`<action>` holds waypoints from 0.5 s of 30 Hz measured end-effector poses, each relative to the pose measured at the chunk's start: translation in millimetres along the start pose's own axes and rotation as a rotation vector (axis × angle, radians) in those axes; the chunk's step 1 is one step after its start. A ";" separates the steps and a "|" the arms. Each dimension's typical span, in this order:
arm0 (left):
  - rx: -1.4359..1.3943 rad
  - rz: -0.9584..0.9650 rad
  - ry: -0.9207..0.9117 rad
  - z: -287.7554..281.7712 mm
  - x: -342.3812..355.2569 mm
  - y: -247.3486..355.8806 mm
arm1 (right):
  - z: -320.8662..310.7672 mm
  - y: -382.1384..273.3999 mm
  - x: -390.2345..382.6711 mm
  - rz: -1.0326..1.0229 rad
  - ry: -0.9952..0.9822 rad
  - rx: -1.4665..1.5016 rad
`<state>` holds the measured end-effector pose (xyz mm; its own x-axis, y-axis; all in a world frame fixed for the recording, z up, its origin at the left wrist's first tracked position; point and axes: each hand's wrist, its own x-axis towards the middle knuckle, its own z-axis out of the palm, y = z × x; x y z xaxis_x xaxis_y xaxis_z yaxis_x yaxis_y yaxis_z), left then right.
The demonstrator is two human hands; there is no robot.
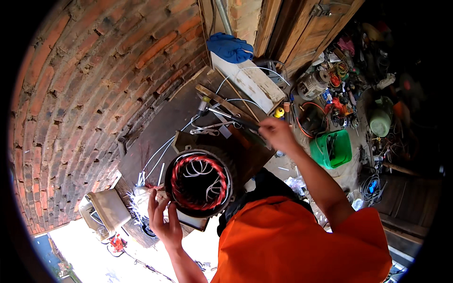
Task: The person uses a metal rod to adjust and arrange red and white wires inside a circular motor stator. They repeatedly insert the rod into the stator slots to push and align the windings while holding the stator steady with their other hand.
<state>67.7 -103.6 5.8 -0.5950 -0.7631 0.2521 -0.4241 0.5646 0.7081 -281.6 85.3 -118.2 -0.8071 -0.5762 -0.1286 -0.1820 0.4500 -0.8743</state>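
A motor stator (229,172) rests on the dark workbench, its round opening facing up. Red-wrapped windings (177,178) ring the inside, with white wire loops curling in the hollow. My left hand (165,224) is beside the stator's lower-left rim, fingers spread and holding nothing; whether a fingertip touches the rim is unclear. Beyond the stator, my right hand (277,134) is closed around the black grip of a hammer (243,122). The hammer's pale, yellowish-green head (204,104) points left, over the bench near a pair of metal pliers (206,130).
A brick wall (108,80) borders the bench (186,101) on the left. White wires (163,148) and a wooden strip (222,101) lie on it. Right, on the floor, are a green bucket (331,149), a grey motor (313,85) and clutter. A beige container (111,210) stands lower left.
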 end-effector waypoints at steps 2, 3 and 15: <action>0.075 -0.056 0.037 1.6 -17.2 8.0 | 33.7 2.6 11.1 -0.358 -0.059 -0.171; 0.088 -0.064 0.049 3.8 -21.4 13.7 | 49.3 0.3 22.0 -0.481 -0.084 -0.242; 0.219 -0.287 0.219 37.5 -76.4 85.4 | 125.3 -22.8 99.7 -0.823 -0.558 -0.994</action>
<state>51.4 14.8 22.3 -0.2825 -0.9347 0.2158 -0.7005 0.3547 0.6193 -287.6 -67.9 -169.7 0.0068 -0.9927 -0.1206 -0.9917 0.0087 -0.1280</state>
